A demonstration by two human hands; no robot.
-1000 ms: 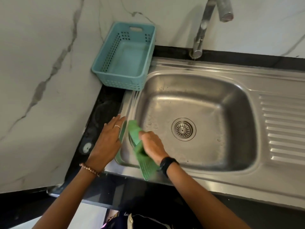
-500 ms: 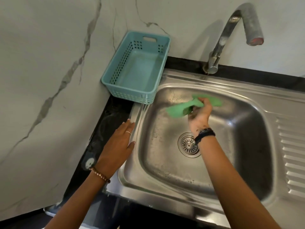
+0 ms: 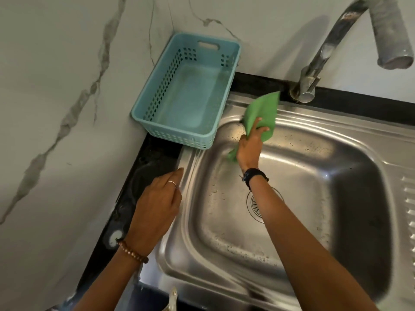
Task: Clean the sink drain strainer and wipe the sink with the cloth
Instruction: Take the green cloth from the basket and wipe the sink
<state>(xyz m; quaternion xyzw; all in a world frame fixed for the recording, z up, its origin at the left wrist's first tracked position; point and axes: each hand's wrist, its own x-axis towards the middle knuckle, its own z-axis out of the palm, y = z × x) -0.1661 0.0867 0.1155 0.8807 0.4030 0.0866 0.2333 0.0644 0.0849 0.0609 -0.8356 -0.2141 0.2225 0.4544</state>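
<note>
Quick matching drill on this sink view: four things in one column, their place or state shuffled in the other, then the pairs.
1. green cloth
2. left hand
3. blue basket
4. drain strainer

A. partly hidden under the right forearm
B. resting flat on the sink's left rim
C. gripped by the right hand at the back rim
D. in the wall corner, nothing in it

Pairs: 1-C, 2-B, 3-D, 4-A

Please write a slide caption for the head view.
Right hand wipes stainless steel sink rim with green cloth; left hand rests beside.
</note>
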